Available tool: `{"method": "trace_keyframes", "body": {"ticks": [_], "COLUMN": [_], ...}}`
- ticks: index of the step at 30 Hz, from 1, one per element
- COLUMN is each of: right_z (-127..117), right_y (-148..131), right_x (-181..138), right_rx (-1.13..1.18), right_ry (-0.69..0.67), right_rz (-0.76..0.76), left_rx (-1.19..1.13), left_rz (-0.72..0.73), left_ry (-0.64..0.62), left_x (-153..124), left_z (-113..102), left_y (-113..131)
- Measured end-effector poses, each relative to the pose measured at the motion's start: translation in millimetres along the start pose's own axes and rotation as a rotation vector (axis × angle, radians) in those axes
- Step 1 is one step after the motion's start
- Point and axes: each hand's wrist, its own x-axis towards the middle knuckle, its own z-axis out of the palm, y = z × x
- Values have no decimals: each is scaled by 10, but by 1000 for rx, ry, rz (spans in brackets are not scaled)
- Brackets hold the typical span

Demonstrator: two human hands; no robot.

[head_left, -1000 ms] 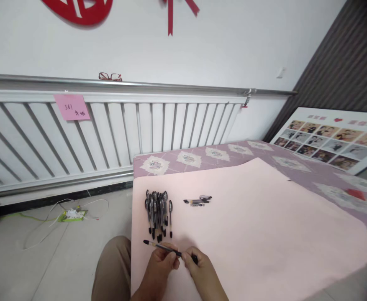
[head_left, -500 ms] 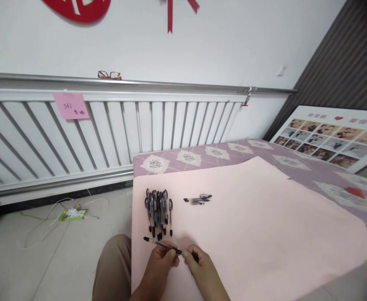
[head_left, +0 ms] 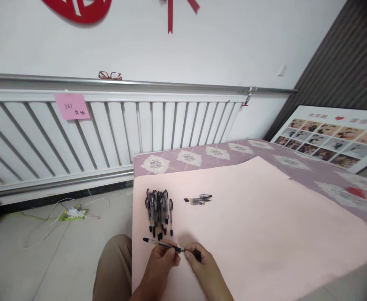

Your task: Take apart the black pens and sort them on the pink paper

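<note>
My left hand is closed round a clear-barrelled pen with a black end and black grip, tilted slightly down to the right. Its tip points at my right hand, whose thumb and finger pinch close to it. A black pen cap, mostly hidden, shows between the right fingers. Just beyond my left hand lies a pile of black capped pens, with one pen at its right side. Farther right are a few loose pen parts. All rest on a pink sheet.
The pink sheet covers a purple patterned tablecloth. A white radiator with a pink note stands behind, glasses on the pipe above. A photo board leans at right. A power strip with cables lies on the floor.
My right hand has shifted slightly to the right, and a little more of the pen's tip shows between the hands. The pens on the sheet have not moved.
</note>
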Motion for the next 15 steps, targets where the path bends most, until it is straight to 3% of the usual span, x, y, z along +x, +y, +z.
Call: {"method": "trace_keyframes", "body": {"ticks": [9, 15], "right_z": [42, 53], "right_y": [96, 70], "right_x": [14, -4], "right_rx": [-2, 11], "right_ry": [39, -12], "right_rz": [-48, -75], "left_rx": [-18, 40], "left_rz": [-63, -49], "left_ry": [2, -7], "left_x": [-52, -32], "left_z": [42, 43], "left_y": [95, 88]}}
